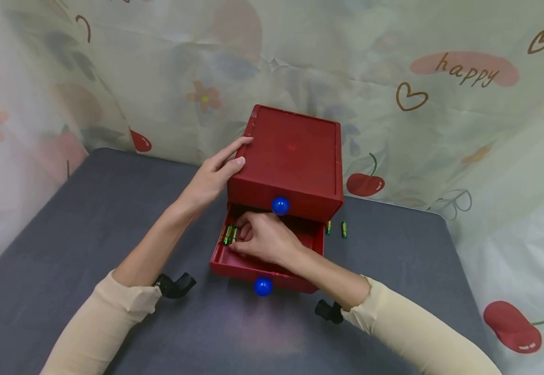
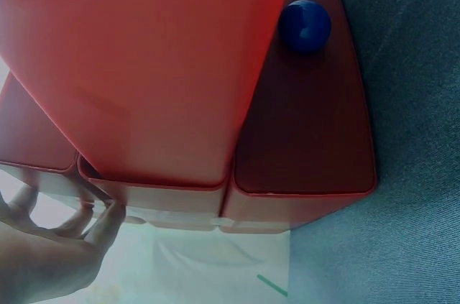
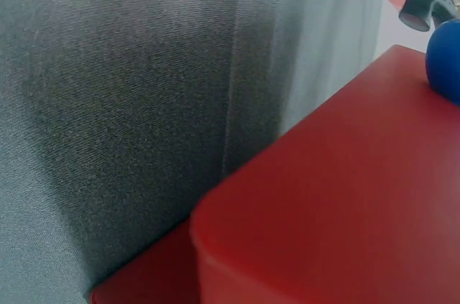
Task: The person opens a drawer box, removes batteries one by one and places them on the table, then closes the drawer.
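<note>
A red drawer cabinet (image 1: 293,151) with blue round knobs stands on the table, its lower drawer (image 1: 266,272) pulled out. My left hand (image 1: 213,174) rests on the cabinet's upper left edge with fingers extended; in the left wrist view its fingers (image 2: 108,226) touch the casing. Inside the drawer my right hand (image 1: 267,237) has curled fingers, with thumb and forefinger at a small green-and-gold battery (image 1: 234,235). Beside it, at the drawer's left side, lies another battery (image 1: 227,234). The right wrist view shows the drawer front (image 3: 345,189) but not the hand.
To the right of the cabinet two more batteries lie on the grey table (image 1: 394,271), one standing out (image 1: 344,229) and one close to the cabinet (image 1: 328,227). A patterned curtain (image 1: 159,78) hangs behind the table. Black straps (image 1: 175,285) are on both wrists.
</note>
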A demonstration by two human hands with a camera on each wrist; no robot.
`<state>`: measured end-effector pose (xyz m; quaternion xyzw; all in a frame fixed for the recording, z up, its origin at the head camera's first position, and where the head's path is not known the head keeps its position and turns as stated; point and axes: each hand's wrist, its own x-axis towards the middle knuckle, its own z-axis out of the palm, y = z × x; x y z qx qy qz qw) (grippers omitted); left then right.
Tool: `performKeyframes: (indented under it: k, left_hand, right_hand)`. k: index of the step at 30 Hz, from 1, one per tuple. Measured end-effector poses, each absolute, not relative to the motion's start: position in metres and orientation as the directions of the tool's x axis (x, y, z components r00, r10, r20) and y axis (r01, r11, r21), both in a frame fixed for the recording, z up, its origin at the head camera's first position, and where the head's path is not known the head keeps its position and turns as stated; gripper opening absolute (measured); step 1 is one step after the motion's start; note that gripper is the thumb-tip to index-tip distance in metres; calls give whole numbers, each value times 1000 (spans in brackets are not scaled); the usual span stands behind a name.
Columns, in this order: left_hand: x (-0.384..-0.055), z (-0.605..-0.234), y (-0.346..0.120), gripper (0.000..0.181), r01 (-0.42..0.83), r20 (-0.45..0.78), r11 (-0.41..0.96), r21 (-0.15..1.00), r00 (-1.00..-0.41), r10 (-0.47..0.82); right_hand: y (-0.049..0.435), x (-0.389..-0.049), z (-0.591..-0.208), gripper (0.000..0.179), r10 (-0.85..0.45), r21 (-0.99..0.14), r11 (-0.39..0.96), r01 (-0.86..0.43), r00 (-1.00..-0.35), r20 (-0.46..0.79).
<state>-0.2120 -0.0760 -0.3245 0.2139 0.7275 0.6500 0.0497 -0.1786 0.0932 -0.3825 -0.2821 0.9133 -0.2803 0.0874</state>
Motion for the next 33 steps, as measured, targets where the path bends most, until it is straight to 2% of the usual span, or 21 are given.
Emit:
performKeyframes:
  k: [11, 33]
  left_hand:
    - [-212, -325, -75, 47, 256, 219, 47, 966, -898, 382]
    - [-212, -325, -76, 47, 247, 203, 73, 966, -905, 374]
  right_hand:
    - [102, -170, -374, 38, -557, -650, 634, -419, -831, -8]
    - [129, -151, -364, 38, -589, -774, 444, -451, -798, 128]
